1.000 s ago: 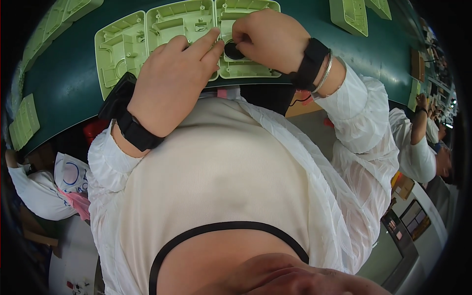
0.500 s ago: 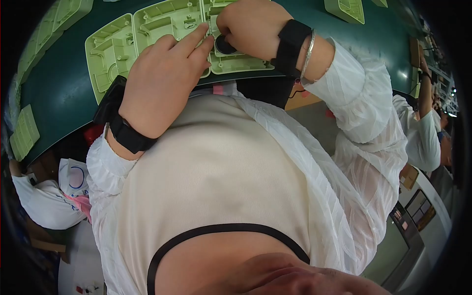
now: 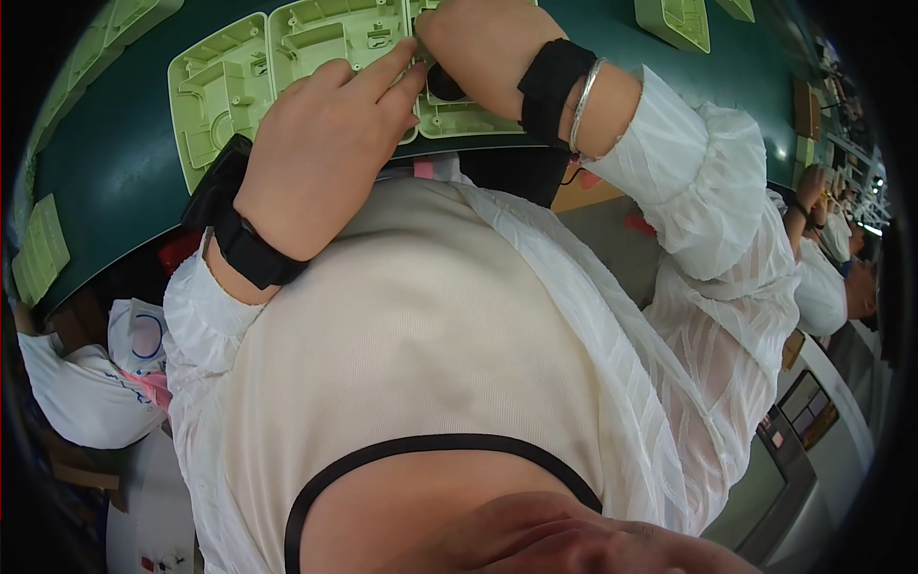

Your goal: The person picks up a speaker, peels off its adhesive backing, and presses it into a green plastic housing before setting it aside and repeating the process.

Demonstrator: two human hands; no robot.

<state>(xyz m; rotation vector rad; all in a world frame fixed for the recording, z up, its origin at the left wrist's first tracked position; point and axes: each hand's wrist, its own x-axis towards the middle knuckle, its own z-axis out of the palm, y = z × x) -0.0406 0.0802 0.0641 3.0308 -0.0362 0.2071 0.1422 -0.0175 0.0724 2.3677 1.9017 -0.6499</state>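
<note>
Three light-green plastic housings lie side by side at the table's near edge: a left housing (image 3: 196, 143), a middle housing (image 3: 304, 27) and a right housing (image 3: 469, 121). They have inner ribs and screw posts. My left hand (image 3: 330, 139) rests palm down across the middle housing, its fingers stretched toward the right one. Over the right housing, my right hand (image 3: 492, 53) is closed with curled fingers. Whatever it grips is hidden beneath it. A round black part (image 3: 445, 84) sits in the right housing just beside that hand.
The dark green table (image 3: 110, 153) curves around the work. More green housings stand at its far left (image 3: 81, 72), a flat green piece (image 3: 41, 251) lies at the left edge, and another housing (image 3: 674, 21) is at the far right. Co-workers sit at left (image 3: 91, 392) and right (image 3: 820, 287).
The housings and both hands sit slightly differently in view. My right hand has shifted a little left and covers more of the black part. The right co-worker's arms have moved.
</note>
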